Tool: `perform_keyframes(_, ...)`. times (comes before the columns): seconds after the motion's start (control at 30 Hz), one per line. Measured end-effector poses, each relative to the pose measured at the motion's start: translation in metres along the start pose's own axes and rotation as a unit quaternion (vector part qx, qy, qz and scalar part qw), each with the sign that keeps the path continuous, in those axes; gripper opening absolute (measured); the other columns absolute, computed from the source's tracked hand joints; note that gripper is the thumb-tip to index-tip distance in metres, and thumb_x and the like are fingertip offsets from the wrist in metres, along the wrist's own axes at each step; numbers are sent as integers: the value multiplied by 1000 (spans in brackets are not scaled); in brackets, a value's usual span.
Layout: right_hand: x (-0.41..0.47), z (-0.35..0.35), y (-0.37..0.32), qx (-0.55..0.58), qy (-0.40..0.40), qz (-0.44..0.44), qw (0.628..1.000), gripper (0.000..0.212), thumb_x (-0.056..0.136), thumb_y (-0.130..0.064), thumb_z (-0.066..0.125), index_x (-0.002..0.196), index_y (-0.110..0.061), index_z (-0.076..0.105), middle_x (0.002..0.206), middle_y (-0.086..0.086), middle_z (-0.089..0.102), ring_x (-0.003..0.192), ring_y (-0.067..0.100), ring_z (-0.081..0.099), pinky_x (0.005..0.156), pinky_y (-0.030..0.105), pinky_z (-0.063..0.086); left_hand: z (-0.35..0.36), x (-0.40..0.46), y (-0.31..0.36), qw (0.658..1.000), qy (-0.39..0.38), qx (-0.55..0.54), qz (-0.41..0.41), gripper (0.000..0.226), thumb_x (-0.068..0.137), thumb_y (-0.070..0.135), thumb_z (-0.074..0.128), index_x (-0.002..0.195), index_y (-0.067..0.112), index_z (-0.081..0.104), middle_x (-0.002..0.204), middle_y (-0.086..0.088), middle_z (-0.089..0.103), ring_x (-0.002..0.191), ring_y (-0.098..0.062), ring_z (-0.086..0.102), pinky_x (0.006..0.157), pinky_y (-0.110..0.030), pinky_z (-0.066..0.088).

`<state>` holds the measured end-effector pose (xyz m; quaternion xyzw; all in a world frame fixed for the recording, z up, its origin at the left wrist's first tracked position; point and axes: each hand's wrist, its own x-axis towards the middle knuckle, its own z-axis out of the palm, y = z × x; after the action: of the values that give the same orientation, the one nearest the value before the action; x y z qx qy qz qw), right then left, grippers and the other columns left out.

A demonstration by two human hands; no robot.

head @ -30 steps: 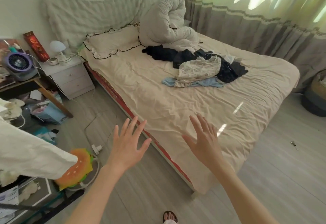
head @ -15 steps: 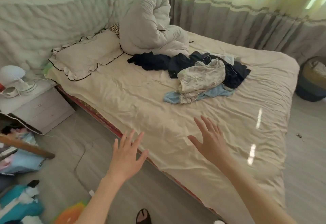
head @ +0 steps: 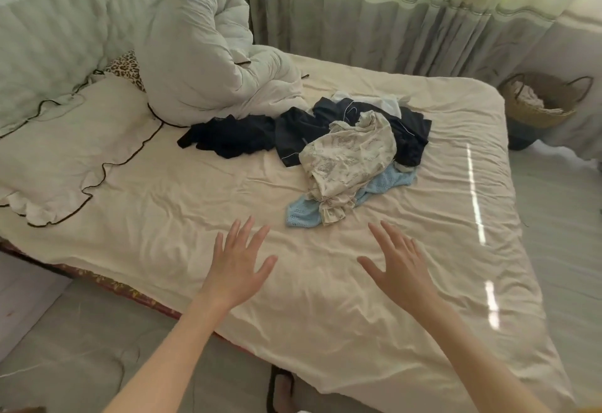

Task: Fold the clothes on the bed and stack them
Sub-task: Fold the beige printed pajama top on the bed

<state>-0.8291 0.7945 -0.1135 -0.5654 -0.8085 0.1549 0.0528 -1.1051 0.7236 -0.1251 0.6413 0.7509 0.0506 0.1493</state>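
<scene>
I've closed in since a second ago: left hand (head: 236, 269) and right hand (head: 402, 271), fingers spread and empty, hover just short of the rumpled cream-dark-blue clothes pile (head: 338, 152) mid cream-sheeted bed (head: 163, 217), nothing folded yet.

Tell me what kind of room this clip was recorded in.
Most likely a home bedroom: a bed with a cream sheet, a frilled pillow and a bundled white duvet, drawn curtains behind it, and a pile of unfolded clothes lying on the sheet.
</scene>
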Motion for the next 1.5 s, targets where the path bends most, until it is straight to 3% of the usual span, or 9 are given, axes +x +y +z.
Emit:
perform_keyframes(0.27, 186, 56, 1, 9, -43, 63, 997, 65, 94, -49, 46, 149, -24, 23, 155, 5, 23, 142, 22, 22, 115, 38, 20, 5, 187, -50, 996, -25, 50, 75, 65, 96, 50, 32, 150, 32, 0, 159, 1, -2, 145, -19, -5, 116, -42, 1)
perform_keyframes(0.47, 299, 127, 5, 15, -68, 86, 994, 52, 97, -39, 45, 142, -15, 37, 137, 8, 46, 128, 24, 41, 98, 35, 37, 58, 272, -74, 996, -3, -65, 66, 64, 94, 37, 49, 149, 22, 19, 157, -5, 14, 145, -23, 9, 117, -41, 11)
perform_keyframes(0.7, 396, 253, 37, -65, -22, 193, 979, 52, 94, -51, 42, 131, -14, 46, 128, 6, 48, 119, 25, 43, 90, 37, 40, 180, 333, -117, 988, -61, -102, 95, 63, 93, 35, 52, 147, 27, 20, 158, -5, 7, 146, -22, 3, 117, -36, 9)
perform_keyframes(0.83, 418, 287, 43, -3, 67, 239, 969, 28, 96, -30, 46, 111, -15, 64, 112, 4, 55, 107, 22, 46, 88, 36, 35, 198, 388, -127, 985, -71, -66, 143, 60, 96, 31, 47, 149, 25, 21, 158, -6, 5, 146, -23, 3, 117, -35, 8)
perform_keyframes(1.03, 396, 246, 12, 381, 184, 226, 878, 16, 95, -11, 51, 88, -21, 62, 70, -14, 58, 62, -1, 49, 60, 21, 38, 177, 426, -86, 969, -42, -95, 224, 63, 92, 18, 55, 147, 21, 26, 155, -10, 17, 144, -27, 16, 115, -36, 16)
perform_keyframes(1.17, 375, 199, -7, 468, 167, 178, 850, 25, 92, -6, 56, 82, -28, 64, 72, 0, 64, 67, 9, 54, 62, 28, 45, 155, 442, -42, 955, -45, -155, 248, 47, 92, 20, 55, 138, 16, 45, 145, -10, 40, 135, -25, 35, 111, -40, 30)
perform_keyframes(1.23, 364, 183, -9, 493, 157, 176, 837, 25, 92, -6, 55, 81, -26, 64, 72, -4, 63, 68, 8, 55, 63, 25, 45, 145, 439, -30, 946, -14, -156, 285, 26, 91, 16, 56, 114, 8, 64, 117, -11, 61, 111, -27, 55, 95, -42, 45)
perform_keyframes(1.33, 347, 162, -6, 477, 136, 179, 850, 21, 94, -5, 51, 81, -18, 61, 72, -2, 59, 68, 5, 51, 64, 22, 41, 126, 421, -27, 935, 15, -215, 283, 12, 85, 2, 61, 96, 3, 66, 92, -8, 65, 83, -27, 61, 74, -40, 50)
perform_keyframes(1.5, 320, 135, -9, 332, 50, 155, 929, 14, 91, -15, 59, 79, -20, 61, 59, -16, 51, 59, 0, 49, 59, 19, 37, 96, 382, -38, 935, -61, -241, 253, 16, 90, -1, 46, 99, 4, 58, 88, 1, 53, 82, -20, 51, 74, -32, 42)
